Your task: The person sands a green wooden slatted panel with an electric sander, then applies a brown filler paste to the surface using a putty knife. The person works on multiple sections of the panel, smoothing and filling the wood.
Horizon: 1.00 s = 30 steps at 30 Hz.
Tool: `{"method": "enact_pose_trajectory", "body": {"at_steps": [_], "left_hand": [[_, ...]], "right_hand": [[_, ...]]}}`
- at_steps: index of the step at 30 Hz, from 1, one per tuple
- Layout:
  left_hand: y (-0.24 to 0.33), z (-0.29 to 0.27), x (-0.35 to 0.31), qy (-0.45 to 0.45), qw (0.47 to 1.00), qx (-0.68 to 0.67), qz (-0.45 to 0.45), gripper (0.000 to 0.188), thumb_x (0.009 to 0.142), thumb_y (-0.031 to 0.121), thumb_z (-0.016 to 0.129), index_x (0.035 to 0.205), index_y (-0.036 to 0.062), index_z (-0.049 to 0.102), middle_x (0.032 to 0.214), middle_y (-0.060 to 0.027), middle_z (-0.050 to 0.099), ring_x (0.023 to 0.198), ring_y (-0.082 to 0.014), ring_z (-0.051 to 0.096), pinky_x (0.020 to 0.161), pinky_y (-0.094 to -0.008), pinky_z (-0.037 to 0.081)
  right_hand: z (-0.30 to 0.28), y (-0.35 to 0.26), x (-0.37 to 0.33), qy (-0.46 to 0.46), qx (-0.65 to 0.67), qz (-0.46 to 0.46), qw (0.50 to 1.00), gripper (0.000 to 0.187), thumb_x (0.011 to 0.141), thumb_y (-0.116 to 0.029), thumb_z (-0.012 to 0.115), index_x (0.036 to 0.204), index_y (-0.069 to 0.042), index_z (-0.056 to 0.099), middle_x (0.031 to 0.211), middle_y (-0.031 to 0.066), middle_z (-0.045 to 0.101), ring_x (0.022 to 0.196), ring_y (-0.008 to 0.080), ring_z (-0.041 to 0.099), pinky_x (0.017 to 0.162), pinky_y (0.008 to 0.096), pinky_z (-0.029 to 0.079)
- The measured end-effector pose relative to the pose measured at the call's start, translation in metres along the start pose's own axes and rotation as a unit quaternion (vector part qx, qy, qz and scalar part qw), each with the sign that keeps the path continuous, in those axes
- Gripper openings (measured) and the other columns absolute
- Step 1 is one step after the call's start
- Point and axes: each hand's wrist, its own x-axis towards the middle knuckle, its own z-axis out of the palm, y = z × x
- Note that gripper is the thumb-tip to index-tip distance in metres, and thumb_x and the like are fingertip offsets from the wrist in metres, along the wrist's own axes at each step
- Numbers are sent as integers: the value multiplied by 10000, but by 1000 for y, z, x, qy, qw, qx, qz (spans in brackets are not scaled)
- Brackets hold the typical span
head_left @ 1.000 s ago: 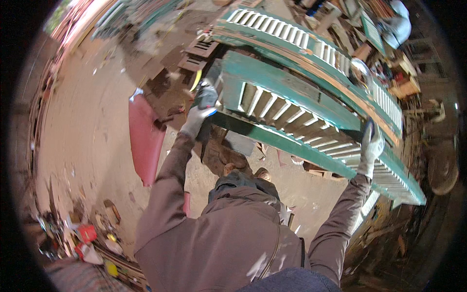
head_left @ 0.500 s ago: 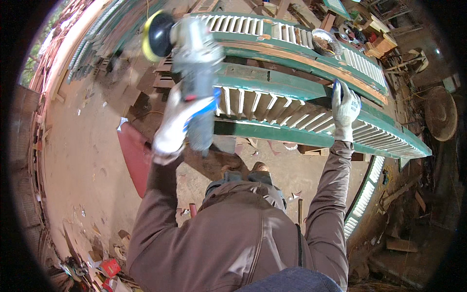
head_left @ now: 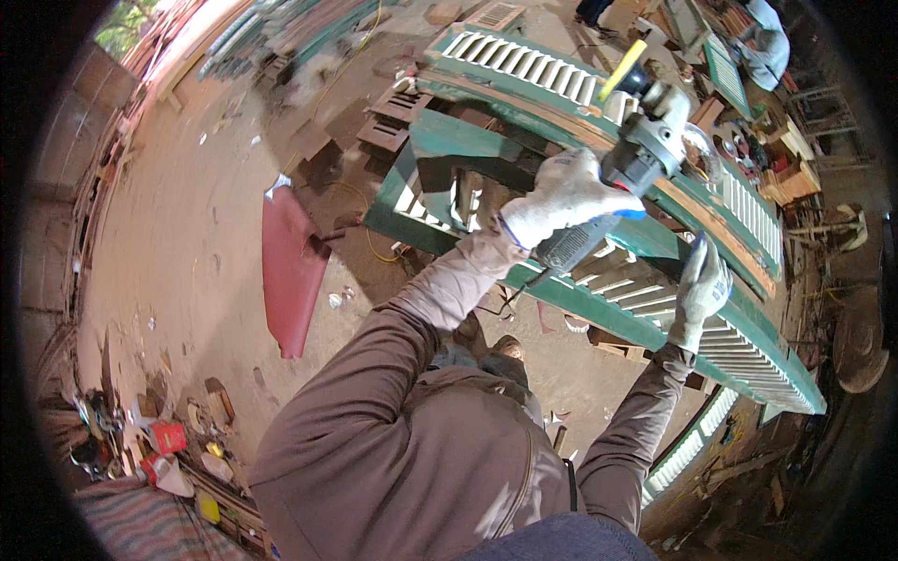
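Note:
My left hand [head_left: 561,198], in a white glove, is closed round the grey body of an angle grinder [head_left: 652,148]. The grinder carries a yellow-edged backing pad [head_left: 625,75], seen nearly edge-on, and a black cord trails from its rear. It is held above a green louvered shutter [head_left: 599,311] with pale slats, lying across in front of me. Gloved too, my right hand [head_left: 702,292] grips the shutter's upper rail farther right. Behind it lies a second green louvered shutter [head_left: 524,67] with a bare wooden edge.
A dark red sheet [head_left: 295,271] lies on the floor at left. Wooden blocks [head_left: 383,133] stand beside the shutters' left ends. A co-worker [head_left: 762,51] in pale clothing is at the far right. Scraps and containers [head_left: 168,437] clutter the lower left. Another louvered panel [head_left: 692,447] leans at lower right.
My left hand has swung the grinder from the left across to the right, over the shutters. My right hand stays on the rail. The view has turned, bringing the co-worker in.

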Motion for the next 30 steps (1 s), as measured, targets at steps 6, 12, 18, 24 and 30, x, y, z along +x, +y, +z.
{"method": "enact_pose_trajectory", "body": {"at_steps": [6, 12, 18, 24, 30], "left_hand": [[-2, 4, 6, 16, 998, 53, -10, 567, 635, 643, 818, 867, 131, 749, 812, -77, 739, 799, -250, 732, 831, -365, 544], [-1, -2, 4, 1, 998, 68, 5, 858, 649, 687, 755, 1157, 2, 664, 951, -144, 748, 953, -298, 734, 915, -376, 528], [-14, 6, 11, 18, 996, 82, 5, 786, 634, 727, 794, 1000, 36, 718, 907, -135, 741, 885, -278, 738, 856, -378, 544], [-16, 4, 11, 13, 996, 92, -13, 722, 628, 719, 793, 976, 88, 753, 915, -153, 753, 937, -308, 738, 883, -413, 543], [-5, 4, 11, 4, 994, 107, 12, 719, 639, 710, 781, 984, 79, 764, 954, -189, 755, 963, -327, 737, 892, -409, 551]], "right_hand": [[2, 6, 0, -35, 3, 20, 999, 303, 1041, -284, 549, 1146, -97, 762, 1041, 99, 769, 874, 288, 715, 833, 406, 515], [4, 10, -2, -47, -3, 27, 999, 317, 1046, -294, 545, 1127, -81, 765, 1046, 120, 765, 888, 294, 713, 825, 410, 511], [-6, -5, 10, -95, 74, 67, 990, 435, 1059, -400, 499, 1126, -58, 760, 1018, 142, 758, 894, 297, 711, 841, 398, 510], [13, -39, 48, -233, 582, 178, 759, 798, 1003, -676, 429, 1563, -111, 375, 1296, 149, 650, 1076, 262, 666, 956, 404, 495], [60, -85, 66, -228, 707, 228, 629, 735, 957, -409, 712, 1526, -73, 390, 1400, 90, 555, 1218, 215, 575, 1040, 383, 469]]}}
